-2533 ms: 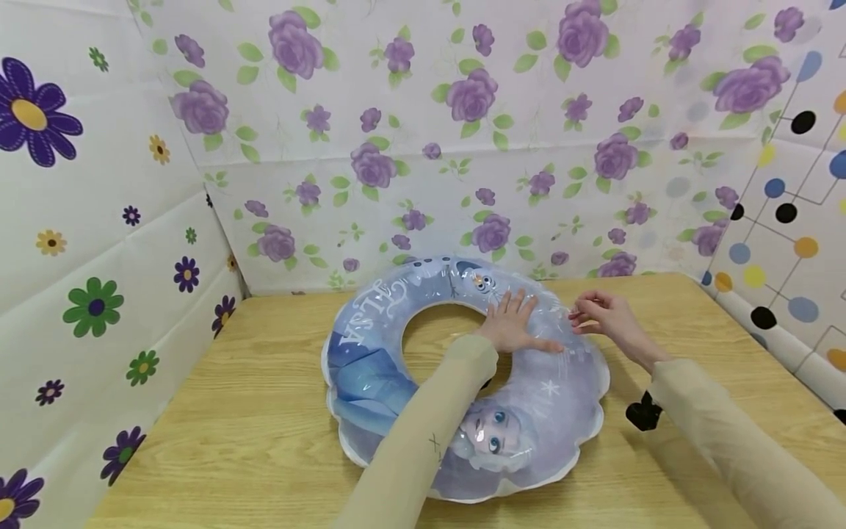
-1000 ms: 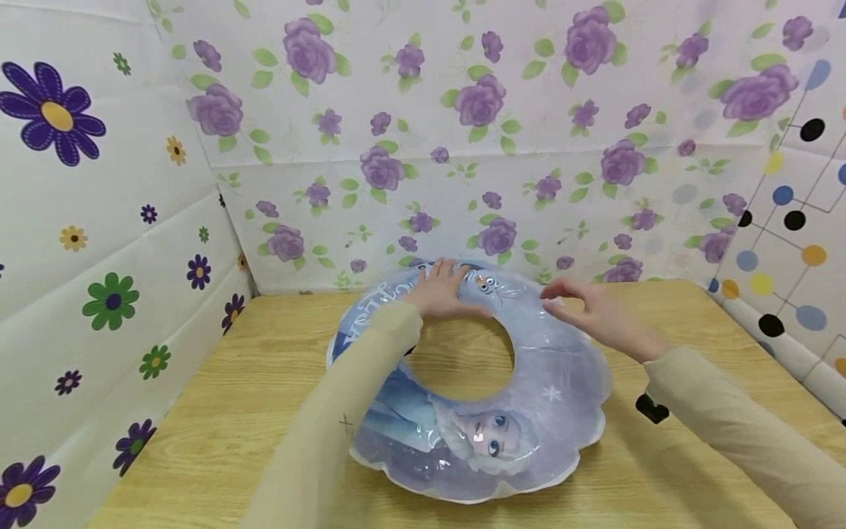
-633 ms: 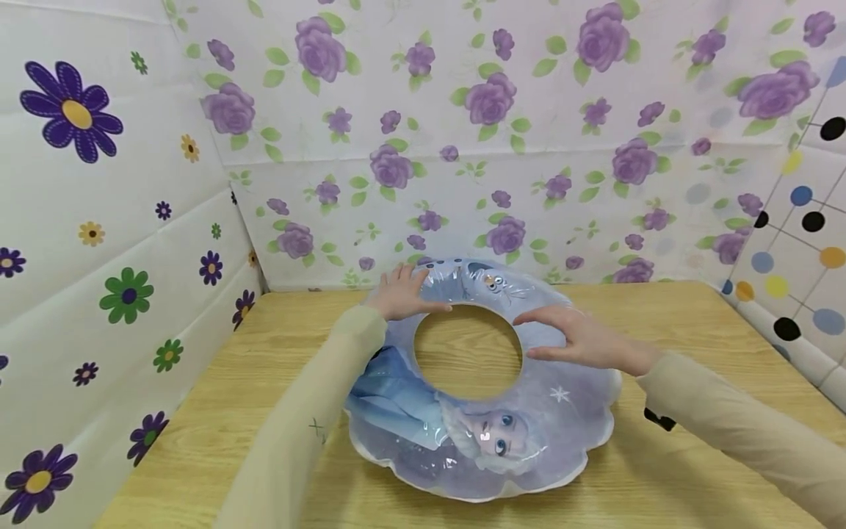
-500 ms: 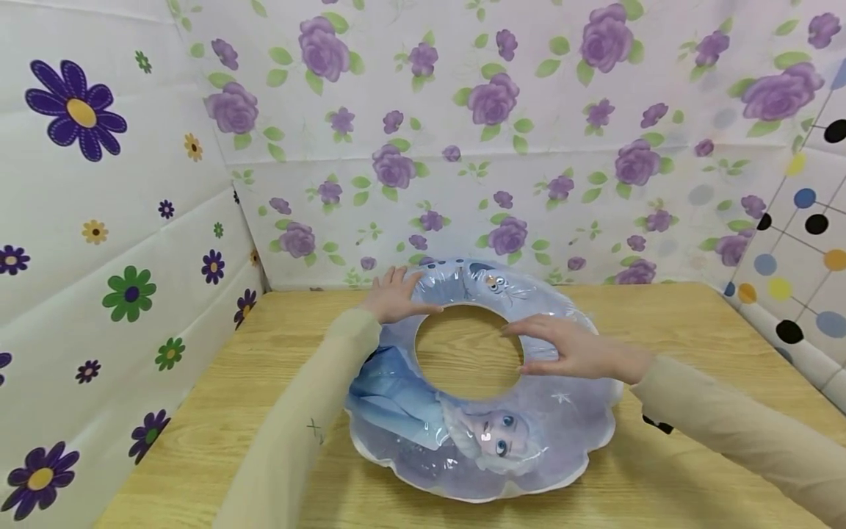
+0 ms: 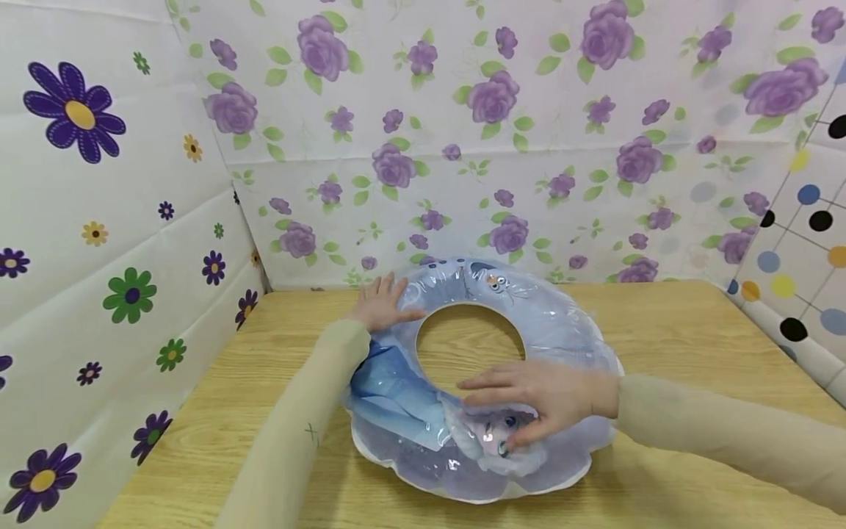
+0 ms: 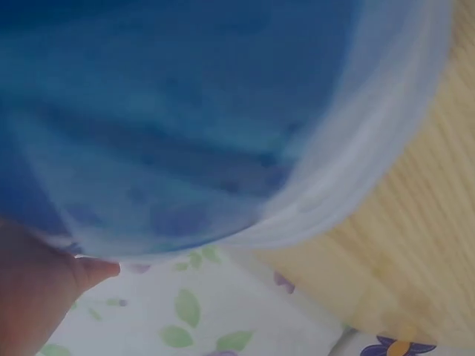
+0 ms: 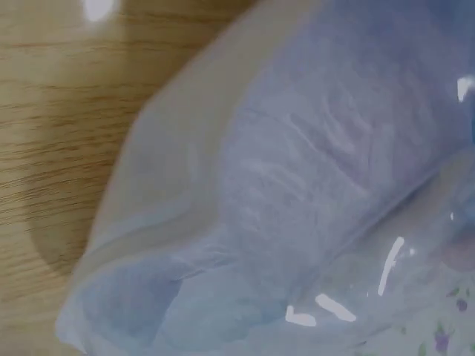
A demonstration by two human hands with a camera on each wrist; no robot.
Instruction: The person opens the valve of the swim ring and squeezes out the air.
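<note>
An inflated swim ring (image 5: 562, 316) in pale blue and lilac, printed with a cartoon figure, lies flat on the wooden table. My left hand (image 5: 382, 305) rests on its upper left side, fingers spread and thumb toward the hole. Over the lower right part, across the printed face, my right hand (image 5: 538, 397) lies with its fingers extended to the left. In the left wrist view the ring's blue side (image 6: 171, 133) fills the top, with part of the left hand (image 6: 37, 289) at the lower left. The right wrist view shows the ring's wrinkled lilac film (image 7: 319, 148) and clear edge.
The wooden table (image 5: 251, 397) meets a rose-printed cloth wall (image 5: 423, 110) close behind the ring. A flower-patterned cloth (image 5: 132, 220) hangs at the left, and a dotted cloth (image 5: 806, 279) at the right.
My left hand has slid from the ring's right part across to its upper left. The right hand has moved from the right edge down over the printed face. The ring stays nearly in place.
</note>
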